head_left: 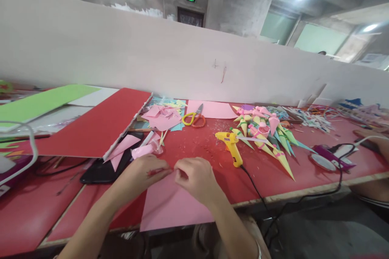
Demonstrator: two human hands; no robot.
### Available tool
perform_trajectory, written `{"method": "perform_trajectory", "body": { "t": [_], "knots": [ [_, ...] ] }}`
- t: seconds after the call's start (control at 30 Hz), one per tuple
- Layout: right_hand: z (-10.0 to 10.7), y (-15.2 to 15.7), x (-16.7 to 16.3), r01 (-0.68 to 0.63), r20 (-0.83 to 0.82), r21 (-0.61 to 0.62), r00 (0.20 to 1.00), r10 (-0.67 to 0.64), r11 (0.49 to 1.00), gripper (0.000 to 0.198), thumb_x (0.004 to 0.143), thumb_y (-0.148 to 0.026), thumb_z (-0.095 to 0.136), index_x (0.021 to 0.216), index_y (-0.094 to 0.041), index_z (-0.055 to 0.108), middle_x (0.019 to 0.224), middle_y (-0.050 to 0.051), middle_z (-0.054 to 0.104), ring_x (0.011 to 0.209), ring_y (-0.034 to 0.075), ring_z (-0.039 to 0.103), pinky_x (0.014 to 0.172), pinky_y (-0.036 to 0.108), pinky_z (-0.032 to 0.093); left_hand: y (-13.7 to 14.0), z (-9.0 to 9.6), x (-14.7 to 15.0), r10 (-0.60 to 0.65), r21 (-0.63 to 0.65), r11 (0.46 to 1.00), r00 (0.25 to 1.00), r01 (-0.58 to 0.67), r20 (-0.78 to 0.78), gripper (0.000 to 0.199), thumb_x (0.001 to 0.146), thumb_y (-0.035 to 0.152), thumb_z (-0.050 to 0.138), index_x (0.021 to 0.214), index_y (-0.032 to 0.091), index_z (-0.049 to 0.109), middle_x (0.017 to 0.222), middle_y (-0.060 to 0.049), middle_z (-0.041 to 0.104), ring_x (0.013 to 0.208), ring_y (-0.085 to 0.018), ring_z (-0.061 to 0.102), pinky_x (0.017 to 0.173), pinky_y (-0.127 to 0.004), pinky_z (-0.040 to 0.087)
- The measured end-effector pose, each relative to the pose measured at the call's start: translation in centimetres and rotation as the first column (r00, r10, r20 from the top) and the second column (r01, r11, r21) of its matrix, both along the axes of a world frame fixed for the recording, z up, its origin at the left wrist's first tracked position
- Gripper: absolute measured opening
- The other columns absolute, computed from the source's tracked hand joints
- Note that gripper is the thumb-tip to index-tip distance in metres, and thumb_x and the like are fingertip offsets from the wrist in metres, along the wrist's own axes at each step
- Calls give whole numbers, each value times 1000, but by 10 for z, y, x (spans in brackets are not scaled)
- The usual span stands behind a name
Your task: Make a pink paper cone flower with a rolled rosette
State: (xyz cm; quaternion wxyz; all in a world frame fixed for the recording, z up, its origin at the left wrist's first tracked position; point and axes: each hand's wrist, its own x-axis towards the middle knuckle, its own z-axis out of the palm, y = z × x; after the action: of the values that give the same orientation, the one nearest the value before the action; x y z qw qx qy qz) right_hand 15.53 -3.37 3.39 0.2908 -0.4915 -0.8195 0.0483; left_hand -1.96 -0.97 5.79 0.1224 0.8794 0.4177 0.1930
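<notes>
My left hand and my right hand meet fingertip to fingertip above a pink sheet at the table's front edge. Both are closed in a pinch. Something thin and reddish shows along the left fingers, but it is too small to name, and the right fingertips hide whatever they grip. Just beyond my left hand lie a pink roll and cut pink pieces, the latter over a black phone-like slab. A yellow glue gun lies to the right of my right hand.
Scissors with yellow and orange handles lie beyond my hands, near pink scraps. Several paper cones are piled right. A red board covers the left. The glue gun's cord drops off the edge. Another person's arm rests far right.
</notes>
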Motion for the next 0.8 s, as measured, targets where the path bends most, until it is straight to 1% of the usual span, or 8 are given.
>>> {"method": "perform_trajectory", "body": {
  "t": [0.17,0.27,0.47,0.57,0.6,0.67,0.73,0.8],
  "knots": [
    [3,3,15,49,-92,-83,994,-56,995,8,70,-16,51,67,-21,55,62,-5,60,59,9,52,53,21,26,1,6,-14,81,-109,992,991,-69,111,29,78,41,48,66,19,63,71,-2,69,65,-15,59,59,-20,43],
    [2,5,20,103,-102,-100,988,-113,990,8,70,-16,52,66,-22,56,62,-5,61,59,10,53,53,20,25,4,5,-22,111,-122,988,987,-97,120,29,77,42,50,67,20,65,72,-2,70,67,-16,61,61,-20,44],
    [-2,9,27,256,-57,-9,965,-256,967,14,72,-14,50,61,-21,55,57,-3,58,55,12,50,52,23,25,7,4,-30,165,-136,979,980,-150,110,27,75,42,52,67,21,67,73,-2,71,67,-17,61,60,-20,44],
    [0,10,29,295,-171,112,946,-274,949,16,74,-11,46,64,-19,55,62,1,58,62,14,51,58,24,32,7,3,-29,176,-136,978,977,-160,119,25,74,41,53,66,21,67,71,-2,70,65,-16,61,59,-20,43],
    [2,9,29,267,-230,149,946,-229,952,15,76,-11,45,69,-19,57,67,2,60,67,15,52,63,25,34,7,2,-28,162,-141,979,979,-145,121,25,74,40,53,66,21,67,71,-2,70,65,-16,61,59,-20,44],
    [4,7,26,141,-290,178,953,-85,974,14,80,-15,44,81,-18,58,77,4,61,76,16,53,71,26,38,6,1,-24,122,-152,983,985,-103,125,26,74,40,52,66,21,67,70,-2,70,65,-16,61,59,-21,44],
    [5,5,23,-31,-233,137,971,63,990,12,82,-18,46,85,-19,58,82,3,61,79,16,54,74,26,38,6,0,-20,84,-156,986,989,-64,124,28,75,41,51,65,20,67,70,-2,70,63,-15,60,58,-21,44],
    [5,5,21,-131,-133,52,982,137,990,13,84,-18,46,81,-19,58,80,2,60,76,14,54,70,24,38,6,0,-18,82,-146,987,989,-64,121,29,75,41,49,64,20,67,69,-2,70,62,-15,60,58,-21,44]
  ]
}}
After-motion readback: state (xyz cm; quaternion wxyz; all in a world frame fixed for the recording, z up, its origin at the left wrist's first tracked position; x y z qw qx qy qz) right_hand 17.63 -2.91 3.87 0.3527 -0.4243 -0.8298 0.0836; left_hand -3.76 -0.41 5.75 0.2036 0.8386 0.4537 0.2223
